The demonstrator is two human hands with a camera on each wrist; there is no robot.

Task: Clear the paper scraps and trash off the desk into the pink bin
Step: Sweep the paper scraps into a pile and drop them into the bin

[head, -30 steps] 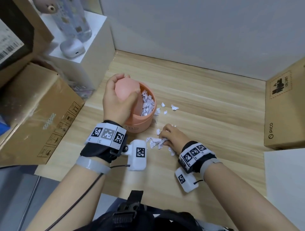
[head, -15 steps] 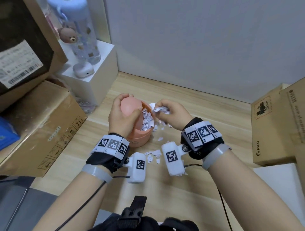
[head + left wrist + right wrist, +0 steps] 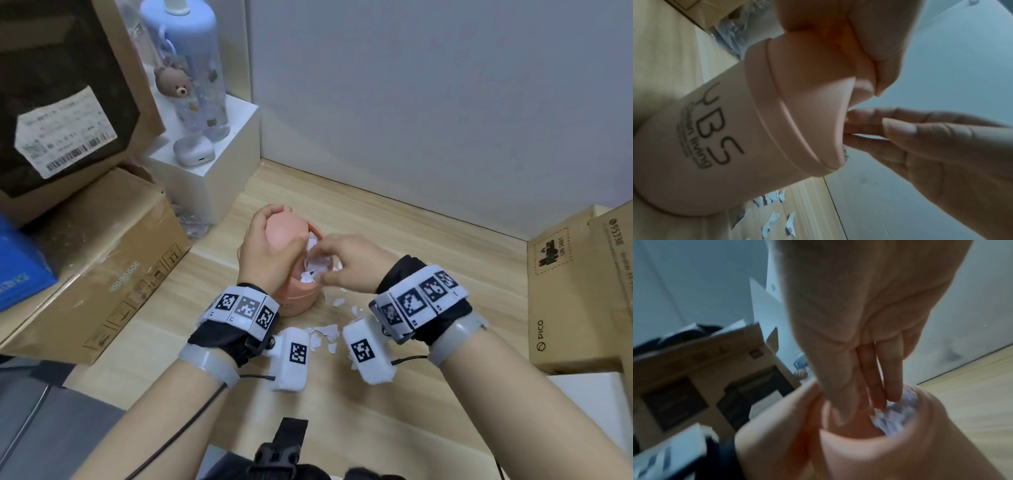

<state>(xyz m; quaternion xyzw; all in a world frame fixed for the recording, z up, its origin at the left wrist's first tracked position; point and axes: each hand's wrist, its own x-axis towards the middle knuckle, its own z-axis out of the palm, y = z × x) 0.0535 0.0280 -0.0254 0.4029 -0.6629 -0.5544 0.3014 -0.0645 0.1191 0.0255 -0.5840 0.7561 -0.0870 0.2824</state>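
Note:
The pink bin [image 3: 294,301] stands on the wooden desk [image 3: 428,274] with white scraps inside. My left hand [image 3: 263,250] grips its domed pink lid [image 3: 284,229] and holds it tipped up. My right hand [image 3: 346,263] is at the bin's mouth, thumb and fingers pinching paper scraps [image 3: 313,262] just over the rim. In the right wrist view the fingers [image 3: 890,369] point down onto the scraps in the bin [image 3: 894,418]. The left wrist view shows the bin wall [image 3: 715,129], the lid [image 3: 818,65] and the right hand [image 3: 920,146]. Loose scraps [image 3: 325,332] lie on the desk between my wrists.
Cardboard boxes [image 3: 85,257] are stacked at the left. A white box [image 3: 219,178] behind the bin carries a blue bottle [image 3: 191,75] and an earbud case [image 3: 193,150]. More cardboard boxes [image 3: 575,291] stand at the right. A grey wall closes the back.
My right hand picked scraps off the desk in front of the bin and carried them up to the bin's mouth. The left hand kept holding the lid up. The head view tilted upward.

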